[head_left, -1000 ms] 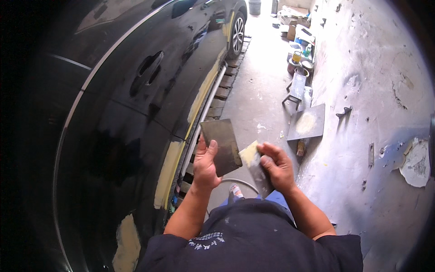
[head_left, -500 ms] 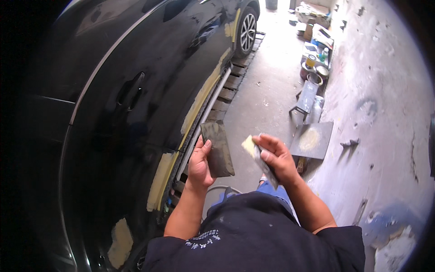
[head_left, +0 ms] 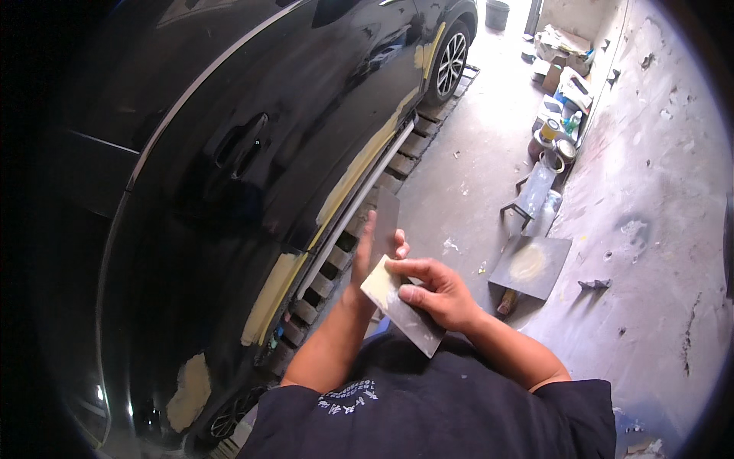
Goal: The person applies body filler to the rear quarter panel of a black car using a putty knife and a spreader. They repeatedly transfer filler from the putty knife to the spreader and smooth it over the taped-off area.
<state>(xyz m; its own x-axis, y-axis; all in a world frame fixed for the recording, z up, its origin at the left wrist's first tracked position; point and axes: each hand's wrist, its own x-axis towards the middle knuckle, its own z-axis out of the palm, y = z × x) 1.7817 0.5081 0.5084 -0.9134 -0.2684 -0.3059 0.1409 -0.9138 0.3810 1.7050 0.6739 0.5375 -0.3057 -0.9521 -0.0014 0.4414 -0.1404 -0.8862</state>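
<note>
My left hand is gripping a dark flat putty spreader, its fingertips showing at the plate's right edge; the lower part is hidden. In my right hand is a grey putty spreader, pinched between thumb and fingers. Pale yellow putty covers its upper left end. The right spreader overlaps the left hand in view; whether the two spreaders touch, I cannot tell. On my left stands a black car with yellow filler patches along its lower edge and another filler patch nearer to me.
A grey board with a round yellow putty smear lies at the right, beyond it a small stool. Cans and boxes line the stained wall. Slatted blocks run beneath the car's side.
My right hand has moved left with its spreader, up to the left hand. The left spreader has turned more edge-on. The view has shifted, with the car's wheel now farther right.
</note>
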